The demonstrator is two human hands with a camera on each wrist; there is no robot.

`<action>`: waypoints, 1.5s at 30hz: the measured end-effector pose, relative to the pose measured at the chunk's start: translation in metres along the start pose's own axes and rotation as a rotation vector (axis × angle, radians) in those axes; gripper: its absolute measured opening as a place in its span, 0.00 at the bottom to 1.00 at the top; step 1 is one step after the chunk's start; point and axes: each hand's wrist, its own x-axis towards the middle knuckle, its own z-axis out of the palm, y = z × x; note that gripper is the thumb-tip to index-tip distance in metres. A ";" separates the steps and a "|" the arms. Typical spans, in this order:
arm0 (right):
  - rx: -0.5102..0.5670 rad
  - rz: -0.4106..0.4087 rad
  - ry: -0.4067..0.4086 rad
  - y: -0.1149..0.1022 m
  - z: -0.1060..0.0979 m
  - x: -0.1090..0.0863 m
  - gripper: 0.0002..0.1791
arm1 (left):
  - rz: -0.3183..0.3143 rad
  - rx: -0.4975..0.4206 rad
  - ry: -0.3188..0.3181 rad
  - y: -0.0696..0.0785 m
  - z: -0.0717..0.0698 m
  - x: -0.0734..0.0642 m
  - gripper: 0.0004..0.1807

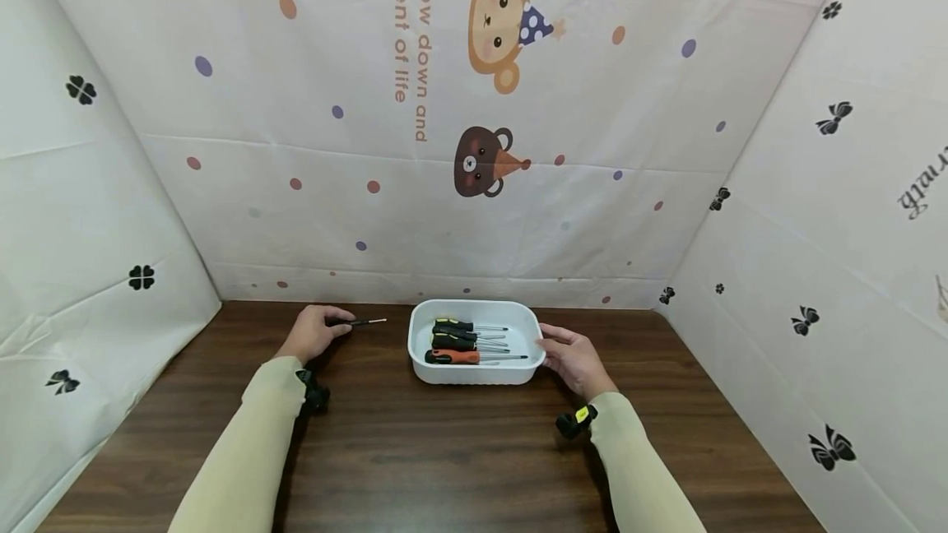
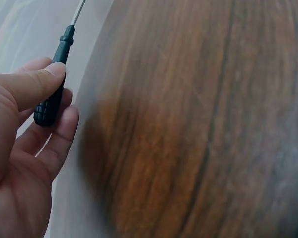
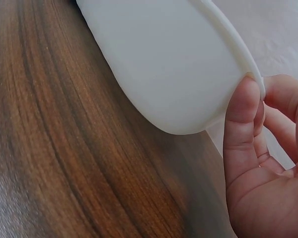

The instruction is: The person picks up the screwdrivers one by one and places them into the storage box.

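In the head view, a white plastic tray [image 1: 474,374] sits at the back of the wooden table, near the wall. Several screwdrivers [image 1: 455,342] lie in it side by side, shafts to the right; the front one has an orange and black handle [image 1: 453,357]. My left hand [image 1: 314,334], left of the tray, pinches a small screwdriver [image 2: 50,99] by its black handle between thumb and fingers, its thin shaft aimed right. At the tray's right end, my right hand [image 1: 573,358] pinches the rim between thumb and forefinger, as the right wrist view [image 3: 258,163] shows up close.
Dark wood tabletop [image 1: 437,459] extends in front of the tray. White printed sheeting [image 1: 415,220] rises directly behind it, and further sheets stand at the left [image 1: 96,212] and right [image 1: 785,253]. A black wrist camera [image 1: 314,393] is strapped to the left wrist, another [image 1: 573,422] to the right.
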 end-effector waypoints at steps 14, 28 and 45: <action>-0.014 0.009 0.004 -0.001 -0.001 -0.002 0.30 | 0.001 -0.055 0.023 0.015 0.002 -0.004 0.12; -0.008 0.006 0.015 0.000 0.000 -0.004 0.30 | 0.053 -0.163 0.117 0.022 0.006 -0.011 0.10; -0.011 0.004 0.007 -0.002 0.000 -0.003 0.31 | 0.172 -0.212 0.183 0.053 0.007 -0.004 0.09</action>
